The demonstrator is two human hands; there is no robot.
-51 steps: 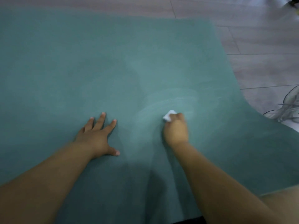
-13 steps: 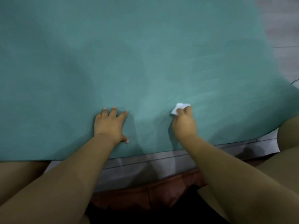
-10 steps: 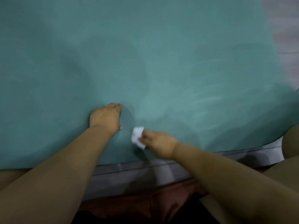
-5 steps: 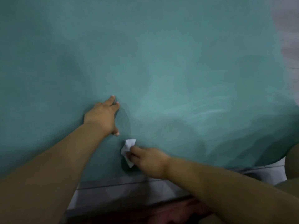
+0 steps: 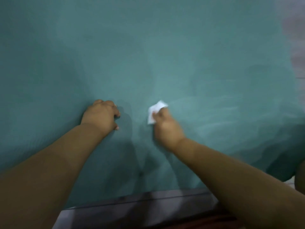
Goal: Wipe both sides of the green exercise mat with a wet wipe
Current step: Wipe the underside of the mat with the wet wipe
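The flat green foam exercise mat (image 5: 148,47) is spread across a floor and fills nearly the whole head view; its near edge is seen at the bottom, where a strip of dark tiled floor (image 5: 148,204) shows. A small crumpled white wet wipe (image 5: 155,113) is pinched in the fingers of the right hand (image 5: 166,128) and is pressed against the mat surface, right of centre. Pale smeared streaks (image 5: 214,116) are seen on the mat to the right of the wipe. The left hand (image 5: 100,116) is laid on the mat just left of the wipe, apart from it, with its fingers curled under and the knuckles raised; nothing is held in it. Both bare forearms are stretched forward from the lower corners. The frame is motion-blurred.
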